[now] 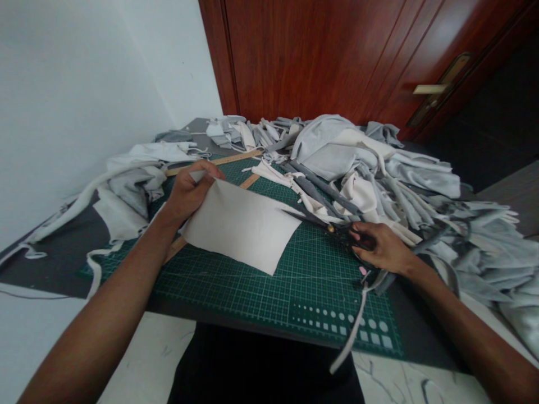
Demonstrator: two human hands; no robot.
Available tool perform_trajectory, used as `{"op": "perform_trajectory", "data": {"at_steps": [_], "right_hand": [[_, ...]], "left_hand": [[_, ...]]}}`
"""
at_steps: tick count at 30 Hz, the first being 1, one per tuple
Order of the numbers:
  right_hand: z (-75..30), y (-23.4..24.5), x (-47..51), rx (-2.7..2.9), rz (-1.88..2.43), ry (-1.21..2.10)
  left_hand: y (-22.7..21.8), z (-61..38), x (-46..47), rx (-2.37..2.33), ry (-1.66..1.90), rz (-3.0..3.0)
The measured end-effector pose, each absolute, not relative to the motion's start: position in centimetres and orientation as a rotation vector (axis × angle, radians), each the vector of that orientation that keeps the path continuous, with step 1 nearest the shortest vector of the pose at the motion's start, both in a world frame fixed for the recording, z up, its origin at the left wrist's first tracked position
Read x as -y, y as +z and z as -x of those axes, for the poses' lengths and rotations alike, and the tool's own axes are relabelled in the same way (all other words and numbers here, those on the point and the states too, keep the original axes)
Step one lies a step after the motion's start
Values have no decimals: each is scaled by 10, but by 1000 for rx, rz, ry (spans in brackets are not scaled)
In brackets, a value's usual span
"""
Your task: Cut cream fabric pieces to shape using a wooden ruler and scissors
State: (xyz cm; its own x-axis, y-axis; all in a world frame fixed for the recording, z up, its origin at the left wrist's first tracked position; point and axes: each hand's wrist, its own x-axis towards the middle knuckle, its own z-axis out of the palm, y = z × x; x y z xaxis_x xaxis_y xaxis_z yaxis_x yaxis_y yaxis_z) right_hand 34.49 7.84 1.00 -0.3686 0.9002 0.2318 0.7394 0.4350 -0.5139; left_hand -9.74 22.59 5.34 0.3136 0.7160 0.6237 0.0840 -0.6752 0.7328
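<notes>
Head view, single frame. I log what shows.

Left hand (189, 193): at the far left corner of the fabric piece (244, 224), thumb and fingers pressed together on that corner and lifting it slightly off the surface. The forearm runs in from the lower left.

Fabric piece: pale grey-white, roughly rectangular, lying mostly flat on the green cutting mat (295, 286), left of the mat's centre. Its near right corner points toward me; its right edge meets the scissor blades.

Right hand (379, 247): on the right side of the mat, fingers curled around the handles of the scissors (314, 219). The handles are mostly hidden under the hand. The dark blades point left, with the tips touching or just over the right edge of the fabric piece. I cannot tell how far the blades are parted.

Surroundings: a wooden ruler (229, 160) lies along the far edge of the mat, just beyond the left hand. A heap of grey and white scraps (379, 168) covers the back and right of the table, close beside the right hand. One narrow strip (353, 331) hangs over the near table edge below the right wrist. Behind the table stands a red-brown door (337, 56) with a brass handle (429, 88).
</notes>
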Motion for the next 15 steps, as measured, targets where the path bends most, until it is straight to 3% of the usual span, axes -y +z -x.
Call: {"op": "perform_trajectory", "data": {"at_steps": [6,15], "right_hand": [[-343,12,-77,2179,1391,542],[-340,14,-75,2256,1409,378]], "left_hand": [[53,97,-224,-687,1372,-1954],[53,97,-225,-650,1371,-1902]]}}
